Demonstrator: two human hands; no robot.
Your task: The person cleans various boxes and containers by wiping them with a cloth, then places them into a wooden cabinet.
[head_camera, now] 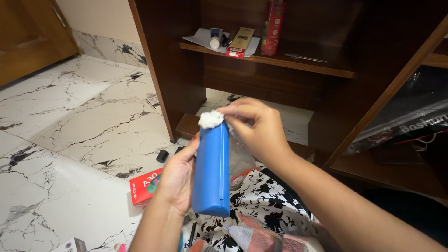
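Left hand (177,175) wraps the stiff, light-looking blue case (211,168) mid-body; right hand (259,128) fingers pinch soft white wad (211,119) at its top

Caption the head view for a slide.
Left hand holds a blue case upright; right hand presses a white wad on top.

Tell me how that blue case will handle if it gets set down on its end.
The blue case looks stiff: it keeps straight edges in the left hand. Tall and narrow, it would probably tip easily. The white wad pinched by the right hand looks soft and light.
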